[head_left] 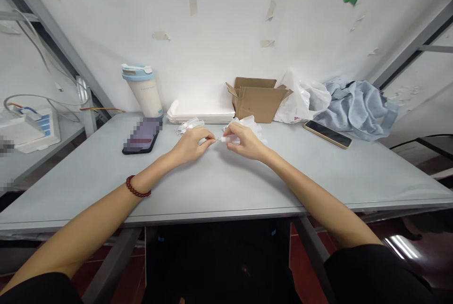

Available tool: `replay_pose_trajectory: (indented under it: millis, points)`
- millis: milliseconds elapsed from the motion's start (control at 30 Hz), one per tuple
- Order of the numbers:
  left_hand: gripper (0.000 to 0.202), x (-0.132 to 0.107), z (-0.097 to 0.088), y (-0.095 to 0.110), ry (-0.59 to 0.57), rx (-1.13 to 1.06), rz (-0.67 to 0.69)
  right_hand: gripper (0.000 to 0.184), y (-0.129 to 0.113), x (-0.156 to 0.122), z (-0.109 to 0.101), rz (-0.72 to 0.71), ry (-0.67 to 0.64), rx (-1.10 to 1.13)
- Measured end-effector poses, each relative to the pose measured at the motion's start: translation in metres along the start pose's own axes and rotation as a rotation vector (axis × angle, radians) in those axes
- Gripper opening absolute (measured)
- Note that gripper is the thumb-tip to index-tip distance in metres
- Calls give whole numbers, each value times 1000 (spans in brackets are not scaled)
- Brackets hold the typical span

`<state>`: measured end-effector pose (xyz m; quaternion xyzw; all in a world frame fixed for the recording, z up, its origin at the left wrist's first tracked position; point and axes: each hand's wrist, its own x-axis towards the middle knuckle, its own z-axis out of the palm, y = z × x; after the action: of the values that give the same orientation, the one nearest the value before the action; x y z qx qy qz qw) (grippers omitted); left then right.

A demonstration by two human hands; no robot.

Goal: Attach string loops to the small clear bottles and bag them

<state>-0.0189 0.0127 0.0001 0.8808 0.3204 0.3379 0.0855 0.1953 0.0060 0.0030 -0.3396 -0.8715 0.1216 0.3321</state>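
Over the middle of the grey table, my left hand is closed in a pinch on a thin pin-like piece, whose other end meets a small whitish tube. My right hand grips that whitish tube between thumb and fingers. Whether the thin piece is inside the tube or only touching it, I cannot tell. Behind my left hand lies a small heap of clear plastic pieces. Another pile of translucent plastic pieces sits behind my right hand, partly hidden by it.
White stacked trays and an open cardboard box stand against the wall. On the left are a tumbler and a phone. A white plastic bag, blue cloth and second phone lie right.
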Motion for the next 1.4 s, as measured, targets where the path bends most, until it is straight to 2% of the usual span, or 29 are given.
replay_pose_trajectory:
  millis: [667, 900, 967, 1100, 1200, 1300, 1400]
  points:
    - [16, -5, 2, 10, 30, 135, 100, 13, -5, -2, 6, 55, 66, 123]
    - [24, -3, -1, 9, 5, 370, 241, 11, -6, -2, 13, 110, 92, 170]
    - [24, -1, -4, 7, 12, 380, 243, 11, -6, -1, 15, 144, 99, 202]
    - [18, 2, -10, 5, 40, 192, 145, 12, -6, -1, 14, 161, 119, 239]
    - [17, 3, -13, 8, 45, 55, -6, 12, -7, 0, 12, 134, 157, 206]
    - [21, 5, -15, 12, 21, -26, -171, 13, -7, 0, 11, 95, 184, 168]
    - [24, 6, -15, 15, -26, -105, -245, 13, -6, -1, 14, 53, 186, 136]
